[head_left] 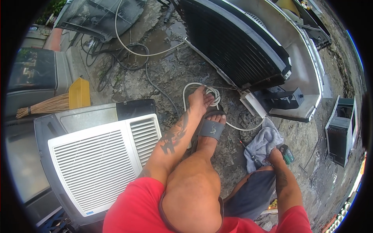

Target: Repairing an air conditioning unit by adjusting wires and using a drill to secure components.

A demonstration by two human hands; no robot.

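Observation:
My left hand [201, 101] reaches past my sandaled foot [213, 128], its fingers closed on a white cable [185, 97] beside a loose coil. The cable runs on along the ground to the right. Lower right, my right hand [275, 156] has its fingers curled against a crumpled grey towel [265, 140]; the fingertips are partly hidden. Just right of that hand lies a green and black tool part [287, 154], mostly covered. A thin screwdriver-like tool [250, 154] rests along the towel's left side.
A white louvred air-conditioner front [93, 167] stands at left. Ahead is an opened unit with a black finned coil [233, 42] in a pale casing [307, 66]. A broom [48, 105], a yellow dustpan [79, 93], a dark hose [149, 77] and a dark box-shaped part [342, 132] lie around.

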